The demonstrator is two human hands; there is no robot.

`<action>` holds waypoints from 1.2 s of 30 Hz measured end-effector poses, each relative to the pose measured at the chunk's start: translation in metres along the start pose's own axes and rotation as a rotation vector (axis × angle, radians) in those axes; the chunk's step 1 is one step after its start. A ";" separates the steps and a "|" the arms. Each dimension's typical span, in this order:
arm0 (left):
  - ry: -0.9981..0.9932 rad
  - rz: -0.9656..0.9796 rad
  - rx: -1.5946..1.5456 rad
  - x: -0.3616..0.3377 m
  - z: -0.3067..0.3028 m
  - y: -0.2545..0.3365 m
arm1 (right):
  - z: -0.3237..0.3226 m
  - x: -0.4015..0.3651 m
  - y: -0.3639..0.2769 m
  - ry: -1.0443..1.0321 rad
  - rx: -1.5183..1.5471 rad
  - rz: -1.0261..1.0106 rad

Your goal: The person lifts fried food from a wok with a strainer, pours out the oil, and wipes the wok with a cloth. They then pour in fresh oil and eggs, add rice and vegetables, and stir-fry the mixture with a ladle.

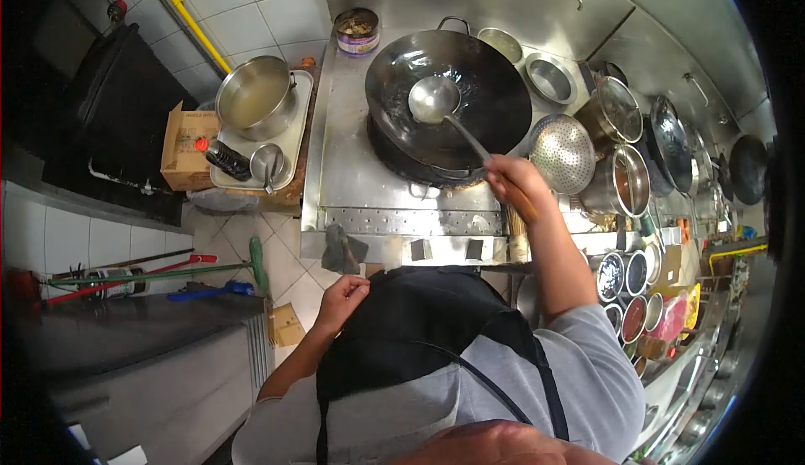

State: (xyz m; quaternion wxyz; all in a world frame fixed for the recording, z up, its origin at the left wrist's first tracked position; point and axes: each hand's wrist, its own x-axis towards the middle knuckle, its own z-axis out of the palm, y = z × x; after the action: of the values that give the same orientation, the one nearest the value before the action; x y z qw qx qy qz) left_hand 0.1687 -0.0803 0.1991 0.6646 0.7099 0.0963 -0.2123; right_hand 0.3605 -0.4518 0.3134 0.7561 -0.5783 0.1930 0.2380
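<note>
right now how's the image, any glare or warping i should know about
head view: glare on the ladle and inside the wok; head view again: lines bow near the edges, corners black, far-right dark pan looks squeezed

A glossy dark metal wok (495,96), shiny metal ladle (434,98), matt black cloth apron (411,331).

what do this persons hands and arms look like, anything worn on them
The left hand and right hand are bare, without gloves. Plain grey sleeves leave the forearms uncovered, and no watch or bracelet shows.
</note>
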 end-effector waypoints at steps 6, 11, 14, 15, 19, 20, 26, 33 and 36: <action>-0.022 0.114 0.025 0.004 -0.010 0.007 | 0.023 0.036 0.020 0.264 -0.042 -0.124; -0.001 0.038 0.015 0.005 -0.013 -0.012 | 0.012 -0.023 0.022 0.241 -0.801 -0.107; -0.045 0.056 0.012 0.011 -0.010 -0.007 | 0.016 0.003 0.044 0.372 -1.310 -0.312; -0.060 0.071 0.016 0.013 -0.010 -0.004 | 0.024 0.010 0.041 0.446 -1.381 -0.231; -0.040 0.127 -0.051 0.015 -0.009 0.001 | 0.016 0.038 0.034 0.688 -1.467 -0.191; -0.037 0.123 -0.051 0.014 -0.010 0.000 | 0.010 0.036 0.031 0.681 -1.473 -0.176; -0.037 0.095 -0.008 0.016 -0.012 -0.013 | 0.003 0.006 0.020 0.447 -1.040 -0.260; -0.014 0.058 0.005 0.009 -0.016 -0.006 | -0.015 -0.063 0.025 0.081 -0.181 0.024; 0.023 0.010 0.018 -0.003 -0.017 0.001 | -0.020 -0.091 0.015 0.088 -0.327 0.028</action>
State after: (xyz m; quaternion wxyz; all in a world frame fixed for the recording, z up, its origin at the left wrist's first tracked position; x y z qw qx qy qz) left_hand 0.1689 -0.0631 0.2019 0.6580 0.7188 0.0985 -0.2017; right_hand 0.2776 -0.4800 0.3480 0.6392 -0.7008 0.1925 0.2514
